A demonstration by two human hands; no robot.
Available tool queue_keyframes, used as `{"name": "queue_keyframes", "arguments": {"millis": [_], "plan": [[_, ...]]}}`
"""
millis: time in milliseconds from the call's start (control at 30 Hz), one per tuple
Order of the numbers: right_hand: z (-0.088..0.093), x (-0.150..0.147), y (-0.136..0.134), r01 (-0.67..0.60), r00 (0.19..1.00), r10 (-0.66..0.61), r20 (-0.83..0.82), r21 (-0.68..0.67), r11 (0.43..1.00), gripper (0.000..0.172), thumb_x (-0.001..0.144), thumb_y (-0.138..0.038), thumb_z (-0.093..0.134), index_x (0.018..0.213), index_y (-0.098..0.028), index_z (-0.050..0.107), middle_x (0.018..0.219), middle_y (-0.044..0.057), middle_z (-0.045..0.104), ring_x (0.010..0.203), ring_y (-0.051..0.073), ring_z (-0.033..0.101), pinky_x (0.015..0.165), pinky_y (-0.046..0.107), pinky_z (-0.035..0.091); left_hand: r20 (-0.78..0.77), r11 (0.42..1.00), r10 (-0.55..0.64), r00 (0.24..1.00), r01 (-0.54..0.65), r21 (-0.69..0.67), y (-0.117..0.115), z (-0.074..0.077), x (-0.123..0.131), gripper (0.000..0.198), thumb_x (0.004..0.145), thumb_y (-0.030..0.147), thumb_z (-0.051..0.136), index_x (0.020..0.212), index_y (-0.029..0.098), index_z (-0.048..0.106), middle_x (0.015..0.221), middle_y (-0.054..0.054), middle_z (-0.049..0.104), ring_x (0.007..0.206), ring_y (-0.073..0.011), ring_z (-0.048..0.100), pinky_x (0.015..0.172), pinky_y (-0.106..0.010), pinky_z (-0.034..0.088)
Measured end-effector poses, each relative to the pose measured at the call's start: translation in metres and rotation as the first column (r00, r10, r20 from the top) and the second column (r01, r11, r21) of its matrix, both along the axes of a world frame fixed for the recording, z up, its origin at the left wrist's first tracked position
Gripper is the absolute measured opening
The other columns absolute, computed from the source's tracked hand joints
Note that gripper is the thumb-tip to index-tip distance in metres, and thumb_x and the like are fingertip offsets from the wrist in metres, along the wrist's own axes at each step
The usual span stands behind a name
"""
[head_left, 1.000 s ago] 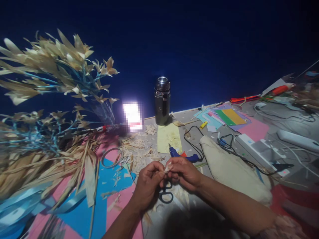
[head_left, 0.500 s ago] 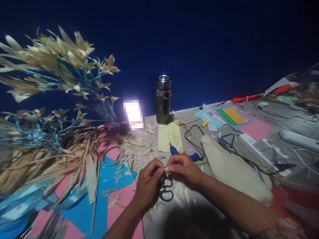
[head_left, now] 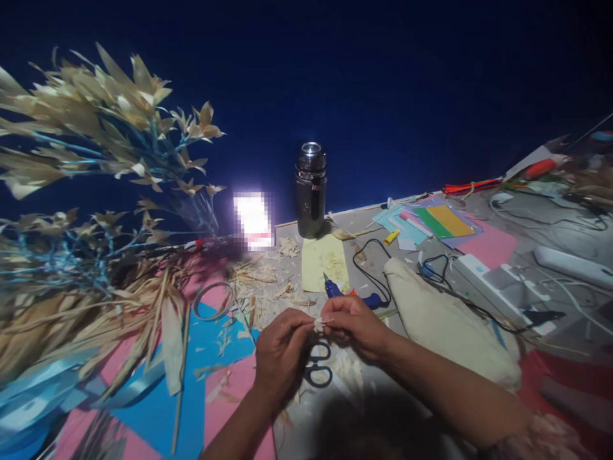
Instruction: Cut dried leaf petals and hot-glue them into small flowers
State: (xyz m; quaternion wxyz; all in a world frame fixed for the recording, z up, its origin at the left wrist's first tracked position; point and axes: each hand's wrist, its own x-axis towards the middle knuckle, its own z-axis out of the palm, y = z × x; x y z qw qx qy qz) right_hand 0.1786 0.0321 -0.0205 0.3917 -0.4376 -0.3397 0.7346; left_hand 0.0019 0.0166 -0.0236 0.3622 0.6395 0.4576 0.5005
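My left hand (head_left: 283, 348) and my right hand (head_left: 360, 327) meet above the table, fingertips almost touching. Both pinch one small pale piece of dried husk (head_left: 319, 325) between thumb and fingers; its exact shape is too small to make out. Just below them lie scissors (head_left: 319, 377), their black handle loops showing. Behind my right hand rests a blue glue gun (head_left: 331, 289), partly covered by the fingers, its metal tip over a yellow sheet (head_left: 315, 257). Pale husk scraps (head_left: 287, 291) are strewn beyond my left hand.
A dark thermos (head_left: 311, 198) stands at the back beside a bright, pixelated light. To the left are dried-husk flowers (head_left: 138, 108) on blue stems, a tape roll (head_left: 214, 317) and blue and pink sheets. On the right lie a cream cloth bundle (head_left: 445, 326), a white power strip (head_left: 495, 291) and cables.
My left hand has shifted slightly left and lowered a little, so more of the pale piece shows between the fingertips. Both hands keep their pinch. The whole view has drifted slightly.
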Motion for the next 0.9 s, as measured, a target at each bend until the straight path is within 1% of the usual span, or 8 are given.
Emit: {"name": "queue_keyframes", "arguments": {"millis": [67, 167, 300, 433, 533, 633, 767, 900], "plan": [[0.0, 0.0, 0.0, -0.005, 1.0, 0.005, 0.006, -0.006, 1.0, 0.026, 0.065, -0.036, 0.081, 0.069, -0.016, 0.064, 0.057, -0.001, 0.064, 0.041, 0.004, 0.036, 0.041, 0.019, 0.02, -0.024, 0.999, 0.022, 0.999, -0.021, 0.047, -0.001, 0.0, 0.0, 0.018, 0.088, 0.019, 0.063, 0.073, 0.023, 0.073, 0.071, 0.0, 0.071, 0.067, -0.0164, 0.065, 0.065, -0.027, 0.05], [0.0, -0.001, 0.0, -0.001, 1.0, 0.001, 0.022, 0.0, 1.0, 0.025, 0.065, -0.035, 0.079, 0.068, -0.016, 0.064, 0.056, -0.002, 0.064, 0.04, 0.004, 0.036, 0.04, 0.019, 0.02, -0.017, 0.998, 0.061, 0.998, -0.061, 0.025, -0.002, -0.002, 0.001, 0.018, 0.088, 0.019, 0.063, 0.072, 0.022, 0.071, 0.071, 0.001, 0.069, 0.066, -0.0154, 0.063, 0.064, -0.026, 0.049], [-0.001, -0.001, -0.001, -0.003, 0.999, 0.003, 0.035, 0.013, 1.0, 0.027, 0.067, -0.037, 0.08, 0.068, -0.015, 0.065, 0.057, -0.001, 0.065, 0.04, 0.004, 0.036, 0.041, 0.019, 0.02, 0.079, 0.99, 0.074, 0.994, -0.063, -0.129, 0.0, -0.004, 0.002, 0.016, 0.087, 0.023, 0.067, 0.071, 0.021, 0.07, 0.067, 0.001, 0.065, 0.063, -0.0146, 0.059, 0.061, -0.025, 0.046], [-0.003, 0.001, 0.003, 0.018, 1.0, -0.019, 0.023, 0.012, 1.0, 0.036, 0.072, -0.048, 0.079, 0.071, -0.014, 0.067, 0.058, 0.001, 0.065, 0.043, 0.005, 0.037, 0.041, 0.018, 0.02, 0.242, 0.937, 0.111, 0.964, -0.02, -0.35, 0.004, -0.006, 0.001, 0.017, 0.083, 0.029, 0.072, 0.069, 0.019, 0.07, 0.054, 0.004, 0.056, 0.052, -0.0125, 0.05, 0.053, -0.024, 0.041], [-0.001, 0.003, 0.005, 0.04, 0.999, -0.04, 0.004, 0.018, 0.999, 0.042, 0.071, -0.054, 0.079, 0.074, -0.013, 0.07, 0.058, 0.001, 0.066, 0.044, 0.005, 0.038, 0.042, 0.019, 0.023, 0.328, 0.903, 0.141, 0.934, 0.015, -0.43, 0.006, -0.01, 0.0, 0.018, 0.079, 0.032, 0.077, 0.07, 0.018, 0.072, 0.051, 0.004, 0.054, 0.05, -0.0114, 0.048, 0.05, -0.023, 0.038], [0.001, 0.004, 0.003, 0.013, 1.0, -0.012, -0.016, 0.05, 0.999, 0.042, 0.069, -0.053, 0.083, 0.077, -0.014, 0.07, 0.063, 0.002, 0.068, 0.045, 0.005, 0.039, 0.043, 0.019, 0.023, 0.338, 0.896, 0.165, 0.926, 0.003, -0.444, 0.007, -0.011, 0.0, 0.014, 0.078, 0.03, 0.079, 0.073, 0.018, 0.074, 0.051, 0.004, 0.055, 0.049, -0.0106, 0.047, 0.05, -0.022, 0.037], [0.003, 0.004, -0.001, -0.021, 1.0, 0.021, -0.001, 0.064, 0.998, 0.038, 0.064, -0.043, 0.089, 0.081, -0.015, 0.07, 0.067, 0.002, 0.07, 0.047, 0.006, 0.044, 0.046, 0.02, 0.026, 0.298, 0.909, 0.15, 0.943, -0.013, -0.417, 0.007, -0.005, 0.002, 0.011, 0.074, 0.026, 0.079, 0.069, 0.018, 0.075, 0.053, 0.003, 0.057, 0.05, -0.0103, 0.049, 0.051, -0.022, 0.039], [0.007, 0.004, -0.002, -0.029, 1.0, 0.029, -0.002, 0.069, 0.997, 0.035, 0.061, -0.038, 0.09, 0.079, -0.015, 0.071, 0.067, 0.001, 0.07, 0.053, 0.009, 0.053, 0.053, 0.022, 0.035, 0.317, 0.919, 0.077, 0.945, 0.057, -0.391, 0.006, -0.002, 0.002, 0.011, 0.073, 0.025, 0.08, 0.067, 0.018, 0.075, 0.064, 0.0, 0.064, 0.051, -0.0105, 0.052, 0.052, -0.023, 0.041]]}}
